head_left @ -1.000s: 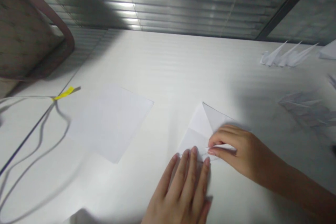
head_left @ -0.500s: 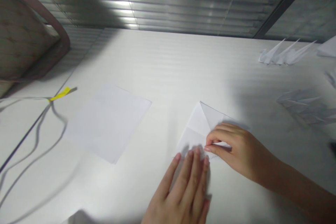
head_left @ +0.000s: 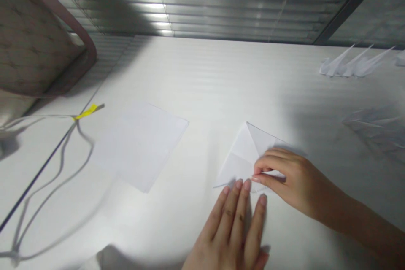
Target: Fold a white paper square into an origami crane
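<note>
A white sheet of paper (head_left: pixel 238 158) with crease lines lies on the white table, its far corner pointing away from me. My left hand (head_left: pixel 232 223) rests flat at the paper's near edge, fingers stretched out and a gap beside one of them. Thumb and forefinger of my right hand (head_left: pixel 284 175) pinch a bit of the paper near its middle. That hand covers the paper's right part, so the exact fold under it is hidden.
A flat white sheet (head_left: pixel 139 147) lies to the left. Grey cables (head_left: pixel 61 156) with a yellow tie (head_left: pixel 87 112) run along the far left, below a chair back (head_left: pixel 38 38). Folded paper shapes with pointed tips (head_left: pixel 356 65) stand at the back right; more folded paper (head_left: pixel 376 128) lies nearer.
The whole view has shifted so things sit slightly further right. My left hand's fingers have spread, one moving away from the others. My right hand keeps its pinch.
</note>
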### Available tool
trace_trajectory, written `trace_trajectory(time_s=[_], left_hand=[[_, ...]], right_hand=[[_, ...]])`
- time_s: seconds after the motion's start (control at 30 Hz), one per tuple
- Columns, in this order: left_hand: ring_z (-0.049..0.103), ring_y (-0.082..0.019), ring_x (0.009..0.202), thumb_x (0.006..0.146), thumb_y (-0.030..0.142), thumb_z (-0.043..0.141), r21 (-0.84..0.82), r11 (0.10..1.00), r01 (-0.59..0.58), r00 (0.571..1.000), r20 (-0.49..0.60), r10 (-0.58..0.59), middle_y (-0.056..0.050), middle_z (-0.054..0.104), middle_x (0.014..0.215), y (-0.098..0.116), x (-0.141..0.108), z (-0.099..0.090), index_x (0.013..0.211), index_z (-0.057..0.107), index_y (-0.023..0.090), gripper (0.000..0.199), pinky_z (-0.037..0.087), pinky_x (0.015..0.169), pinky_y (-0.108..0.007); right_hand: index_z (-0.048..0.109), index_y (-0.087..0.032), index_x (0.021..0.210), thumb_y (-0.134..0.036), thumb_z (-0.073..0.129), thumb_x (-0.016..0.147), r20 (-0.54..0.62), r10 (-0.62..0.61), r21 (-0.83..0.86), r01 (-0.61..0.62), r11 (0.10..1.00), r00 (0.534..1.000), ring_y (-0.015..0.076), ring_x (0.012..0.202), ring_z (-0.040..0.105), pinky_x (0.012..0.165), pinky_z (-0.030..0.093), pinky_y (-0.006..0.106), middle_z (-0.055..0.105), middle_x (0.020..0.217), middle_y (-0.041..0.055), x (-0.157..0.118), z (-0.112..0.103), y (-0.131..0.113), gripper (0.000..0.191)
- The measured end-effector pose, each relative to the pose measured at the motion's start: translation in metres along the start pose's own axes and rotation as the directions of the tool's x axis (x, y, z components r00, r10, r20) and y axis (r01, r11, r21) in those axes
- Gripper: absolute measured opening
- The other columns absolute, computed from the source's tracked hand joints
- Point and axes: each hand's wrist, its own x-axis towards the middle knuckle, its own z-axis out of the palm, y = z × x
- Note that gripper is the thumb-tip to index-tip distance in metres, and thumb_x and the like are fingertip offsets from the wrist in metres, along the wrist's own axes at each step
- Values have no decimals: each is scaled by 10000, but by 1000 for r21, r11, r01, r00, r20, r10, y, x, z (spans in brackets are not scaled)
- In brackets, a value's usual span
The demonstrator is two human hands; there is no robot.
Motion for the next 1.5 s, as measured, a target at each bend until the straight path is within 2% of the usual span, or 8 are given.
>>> trace_trajectory(time_s=[0.27, 0.43, 0.6, 0.73, 0.87, 1.03, 1.23, 1.5], left_hand=[[558, -252, 1151, 914, 530, 430, 14, 998, 66, 996, -63, -65, -79, 653, 1224, 0, -7, -2, 1264, 562, 165, 523, 155, 1129, -475], [506, -249, 1187, 918, 533, 415, 30, 995, 93, 995, -37, -91, -52, 638, 1252, -1, -9, -2, 1259, 576, 208, 498, 88, 1139, -507], [474, -257, 1207, 926, 550, 375, 53, 993, 108, 994, 24, -109, -21, 611, 1291, 0, -8, -6, 1260, 575, 268, 480, 128, 1105, -524], [447, -259, 1224, 932, 543, 371, 70, 987, 142, 985, 90, -148, -4, 571, 1339, 1, -6, -12, 1285, 550, 285, 472, 245, 1022, -510], [456, -259, 1203, 933, 555, 344, 100, 985, 141, 987, 64, -148, 5, 558, 1354, 3, -8, -13, 1296, 540, 296, 487, 319, 926, -498], [456, -257, 1202, 928, 575, 335, 126, 981, 147, 981, 108, -161, 14, 515, 1394, 4, -11, -12, 1340, 493, 309, 516, 347, 897, -493], [481, -251, 1180, 921, 590, 338, 130, 976, 174, 977, 99, -187, 47, 520, 1388, 2, -11, -12, 1360, 464, 339, 521, 365, 884, -490], [488, -246, 1178, 913, 598, 352, 139, 974, 181, 975, 107, -197, 33, 525, 1383, 3, -14, -12, 1374, 444, 340, 536, 370, 875, -484]], right_hand=[[587, -198, 739, -152, 633, 838, 7, 4, 12, -4, 1000, 1000, 132, 722, 545, 671, 389, 273, 611, 720, -30, 0, 0, 0, 118], [586, -197, 739, -157, 622, 845, 0, -8, 6, 8, 1000, 1000, 136, 714, 543, 665, 388, 278, 610, 715, -26, -1, 0, 1, 120], [586, -193, 745, -155, 605, 854, 1, -8, 5, 8, 1000, 1000, 139, 726, 547, 670, 395, 280, 614, 724, -20, 0, 0, 1, 117], [586, -190, 737, -149, 596, 855, -2, -8, 2, 8, 1000, 1000, 138, 715, 547, 666, 399, 281, 616, 721, -16, 0, 1, 0, 125], [592, -192, 739, -150, 595, 853, -1, 0, 4, 0, 1000, 1000, 141, 707, 551, 658, 402, 281, 621, 716, -12, 0, 1, 0, 122], [593, -198, 742, -156, 601, 848, 2, -2, 9, 2, 1000, 1000, 143, 708, 558, 656, 408, 280, 629, 723, -14, 0, 0, 1, 114], [591, -199, 747, -153, 597, 848, 17, -7, -3, 7, 1000, 1000, 149, 720, 560, 666, 416, 285, 630, 735, -7, 0, -1, 0, 112], [588, -203, 755, -156, 589, 853, 23, -2, 7, 2, 1000, 1000, 155, 720, 560, 659, 414, 290, 626, 737, -2, -1, -1, 1, 109]])
